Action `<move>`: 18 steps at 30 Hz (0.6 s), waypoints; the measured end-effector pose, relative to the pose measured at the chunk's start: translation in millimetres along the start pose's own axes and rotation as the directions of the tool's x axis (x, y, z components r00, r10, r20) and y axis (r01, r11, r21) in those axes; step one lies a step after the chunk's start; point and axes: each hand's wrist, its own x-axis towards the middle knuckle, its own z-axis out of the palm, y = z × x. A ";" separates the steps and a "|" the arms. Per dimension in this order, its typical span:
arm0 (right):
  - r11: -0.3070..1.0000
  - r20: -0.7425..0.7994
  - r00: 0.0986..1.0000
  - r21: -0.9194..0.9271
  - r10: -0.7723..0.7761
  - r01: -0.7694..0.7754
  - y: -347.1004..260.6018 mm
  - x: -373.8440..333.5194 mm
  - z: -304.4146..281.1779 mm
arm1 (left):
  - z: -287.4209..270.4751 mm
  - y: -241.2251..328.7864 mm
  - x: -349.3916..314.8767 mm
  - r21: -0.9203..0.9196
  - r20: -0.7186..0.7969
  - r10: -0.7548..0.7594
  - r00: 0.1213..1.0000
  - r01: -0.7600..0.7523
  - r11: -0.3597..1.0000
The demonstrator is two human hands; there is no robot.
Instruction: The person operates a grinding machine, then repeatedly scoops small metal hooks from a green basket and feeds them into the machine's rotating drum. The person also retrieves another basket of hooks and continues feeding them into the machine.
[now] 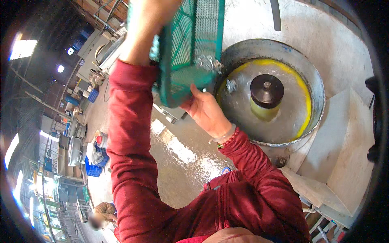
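Note:
A green plastic mesh basket (pixel 172 79) is tipped on its side next to a round metal tub (pixel 318 91). My left hand (pixel 156 16), cut off by the upper edge of the view, holds the basket's far part; its fingers are hidden. My right hand (pixel 207 113), with red beads at the wrist, grips the near end, thumb on the rim and fingers underneath. A clump of small shiny metal pieces (pixel 208 64) lies at the basket's lip. Blurred metal pieces (pixel 231 86) show over the tub, which has a yellow inner band and a dark-capped centre post (pixel 267 91).
A pale metal chute (pixel 324 141) adjoins the tub on the right. Below my arms the concrete floor (pixel 174 150) looks wet and shiny. Farther left stand a blue crate (pixel 95 164) with a white bag and several machines. Another person (pixel 105 210) is at the lower left.

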 end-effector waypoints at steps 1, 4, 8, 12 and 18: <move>1.000 0.042 0.999 0.030 0.000 -0.002 -0.7 -0.4 -0.1 | 4.4 2.3 -1.7 0.162 -0.038 0.067 0.997 -0.060 0.985; 0.997 0.048 0.999 0.078 -0.010 0.006 -2.5 -2.1 -4.6 | -8.2 7.7 7.8 -0.556 0.112 -0.002 0.994 0.064 0.829; 0.995 0.127 0.992 0.104 -0.019 0.006 -7.4 -2.1 -12.5 | 16.8 2.7 2.1 0.163 -0.060 0.146 0.988 -0.134 0.977; 0.995 0.072 0.997 0.101 0.013 -0.020 -10.8 -4.3 -17.9 | 27.6 -0.1 0.6 0.086 0.035 0.072 0.997 -0.075 0.993; 0.997 0.060 0.998 0.072 0.025 -0.030 -10.7 -13.8 -18.1 | 18.2 20.3 -9.5 0.090 0.040 0.009 0.999 -0.013 0.996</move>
